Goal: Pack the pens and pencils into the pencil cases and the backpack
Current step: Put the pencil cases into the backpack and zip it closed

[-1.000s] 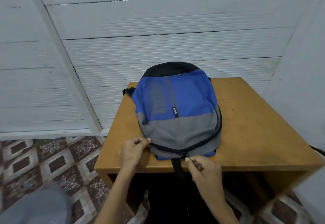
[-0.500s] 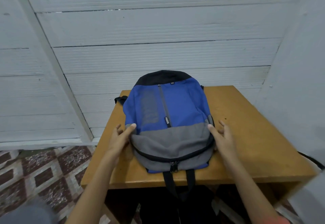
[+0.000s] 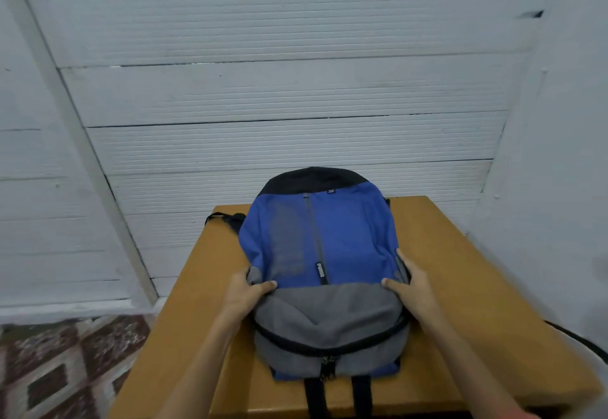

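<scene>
The white word "PUMA" runs up a narrow dark strip [image 3: 320, 274] on my blue, grey and black fabric backpack [image 3: 345, 237]. It lies flat on the yellow-brown wooden desk [image 3: 477, 287] at lower centre of the frame, with white ribbed wall panels [image 3: 296, 89] filling the top and red-and-white patterned floor tiles [image 3: 65, 369] at lower left. Its long axis runs up the frame: black end toward the wall, grey end and zip pulls [image 3: 329, 366] toward me. My hands are apart — left hand [image 3: 245, 297] and right hand [image 3: 411, 287] each grip one side of it, thumbs on top.
</scene>
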Tool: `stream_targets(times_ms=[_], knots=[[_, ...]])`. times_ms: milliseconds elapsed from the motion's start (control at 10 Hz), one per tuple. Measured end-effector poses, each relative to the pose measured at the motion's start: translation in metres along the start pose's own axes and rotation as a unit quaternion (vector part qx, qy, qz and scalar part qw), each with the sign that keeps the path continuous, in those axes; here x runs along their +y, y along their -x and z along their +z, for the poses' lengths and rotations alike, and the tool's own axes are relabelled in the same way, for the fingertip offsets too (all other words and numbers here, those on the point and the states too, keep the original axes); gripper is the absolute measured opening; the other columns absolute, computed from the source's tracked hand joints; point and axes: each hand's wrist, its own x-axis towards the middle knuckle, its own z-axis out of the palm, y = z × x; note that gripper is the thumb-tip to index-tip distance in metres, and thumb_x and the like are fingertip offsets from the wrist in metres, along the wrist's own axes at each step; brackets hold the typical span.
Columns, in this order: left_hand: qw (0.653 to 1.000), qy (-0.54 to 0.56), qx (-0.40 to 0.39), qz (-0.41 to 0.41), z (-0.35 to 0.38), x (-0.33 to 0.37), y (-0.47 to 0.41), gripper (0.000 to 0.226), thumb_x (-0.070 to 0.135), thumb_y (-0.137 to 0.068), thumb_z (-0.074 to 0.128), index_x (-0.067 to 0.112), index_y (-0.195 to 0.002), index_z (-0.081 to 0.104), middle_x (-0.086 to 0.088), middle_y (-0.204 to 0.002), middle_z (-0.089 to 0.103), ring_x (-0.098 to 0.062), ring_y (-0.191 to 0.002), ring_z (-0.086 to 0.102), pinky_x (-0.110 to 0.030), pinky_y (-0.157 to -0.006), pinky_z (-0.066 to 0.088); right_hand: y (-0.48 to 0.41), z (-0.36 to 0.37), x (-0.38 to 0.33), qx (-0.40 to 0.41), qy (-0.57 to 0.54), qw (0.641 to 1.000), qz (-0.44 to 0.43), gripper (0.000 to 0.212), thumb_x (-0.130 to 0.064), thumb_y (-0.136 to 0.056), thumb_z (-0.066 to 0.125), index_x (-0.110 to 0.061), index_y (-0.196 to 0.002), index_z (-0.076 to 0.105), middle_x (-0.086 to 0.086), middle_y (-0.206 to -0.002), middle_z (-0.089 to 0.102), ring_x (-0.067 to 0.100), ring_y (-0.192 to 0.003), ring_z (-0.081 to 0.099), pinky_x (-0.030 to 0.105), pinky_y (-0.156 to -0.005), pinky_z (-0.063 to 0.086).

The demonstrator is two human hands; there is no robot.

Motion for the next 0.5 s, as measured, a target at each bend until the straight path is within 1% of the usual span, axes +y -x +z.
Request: stream_targets(times_ms=[100, 200, 300, 400, 500], knots=[[1.000, -0.020, -0.007, 0.005, 0.013, 0.003, -0.001, 0.034, 0.015, -0.077, 0.078, 0.005, -0.102, 0.057, -0.008, -0.101, 0.064, -0.028, -0.099, 0.061, -0.040, -0.086, 0.050, -0.002, -0.015, 0.008, 0.014, -0.001, 1.000, 0.002, 0.075, -0.004, -0.084, 0.071, -0.012, -0.149, 0.033, 0.004, -0.151, 0.038, 0.023, -0.138, 0.036, 0.033, -0.111, 0.032], [0.999, -0.036, 0.010, 0.018, 0.023, 0.004, 0.002, 0.046, 0.016, -0.079, 0.077, 0.008, -0.119, 0.054, -0.007, -0.113, 0.060, -0.029, -0.109, 0.057, -0.033, -0.088, 0.046, -0.002, -0.020, 0.014, 0.021, -0.003, 1.000, -0.004, 0.076, -0.009, -0.084, 0.072, -0.011, -0.149, 0.033, 0.006, -0.151, 0.038, 0.022, -0.138, 0.037, 0.035, -0.112, 0.032], [0.999, -0.019, 0.030, 0.020, 0.024, -0.005, 0.011, 0.060, 0.020, -0.083, 0.074, 0.006, -0.135, 0.047, -0.009, -0.129, 0.057, -0.029, -0.119, 0.053, -0.035, -0.095, 0.044, 0.005, -0.017, 0.019, 0.043, -0.011, 0.999, -0.017, 0.074, -0.014, -0.087, 0.071, -0.013, -0.150, 0.032, 0.002, -0.150, 0.040, 0.020, -0.137, 0.038, 0.035, -0.113, 0.032], [0.995, 0.069, 0.037, 0.061, 0.025, -0.011, 0.029, 0.061, 0.021, -0.086, 0.070, 0.012, -0.140, 0.044, -0.001, -0.137, 0.052, -0.020, -0.125, 0.049, -0.034, -0.104, 0.041, 0.021, -0.016, 0.014, 0.067, -0.053, 0.996, -0.016, 0.066, -0.021, -0.091, 0.065, -0.019, -0.149, 0.035, -0.002, -0.149, 0.040, 0.017, -0.137, 0.038, 0.034, -0.113, 0.031], [0.988, 0.112, 0.045, 0.092, 0.023, -0.024, 0.064, 0.051, 0.025, -0.088, 0.066, 0.020, -0.136, 0.048, 0.010, -0.133, 0.053, -0.010, -0.127, 0.047, -0.028, -0.106, 0.038, 0.053, -0.011, 0.019, 0.080, -0.016, 0.995, -0.056, 0.055, -0.023, -0.093, 0.060, -0.025, -0.144, 0.040, 0.000, -0.151, 0.039, 0.015, -0.137, 0.036, 0.037, -0.117, 0.027]])
